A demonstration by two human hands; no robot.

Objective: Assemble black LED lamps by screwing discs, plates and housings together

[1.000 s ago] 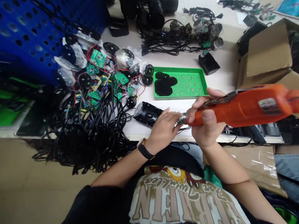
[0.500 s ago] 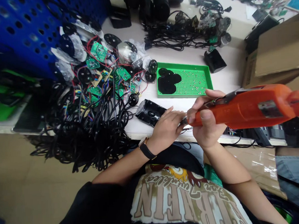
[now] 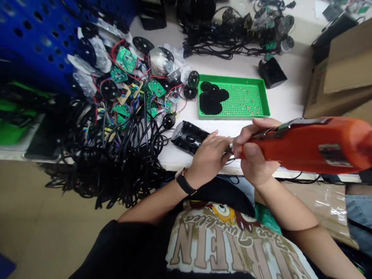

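Note:
My right hand [image 3: 255, 153] is wrapped around an orange electric screwdriver [image 3: 317, 145], whose tip points left toward my left hand. My left hand [image 3: 210, 158] rests closed on the white table near its front edge, its fingers pinched over a small part at the screwdriver's tip; the part is mostly hidden. A black plastic housing [image 3: 189, 137] lies just left of my left hand's fingers. A watch sits on my left wrist.
A green tray [image 3: 251, 98] with black discs and small screws stands behind my hands. Green circuit boards, motors and tangled black cables [image 3: 117, 153] pile at the left beside a blue perforated crate [image 3: 22, 36]. Cardboard boxes [image 3: 349, 68] stand at the right. More cables lie at the back.
The view has shifted slightly, so everything sits a little lower and to the right. My hands and the screwdriver keep the same pose at the table's front edge.

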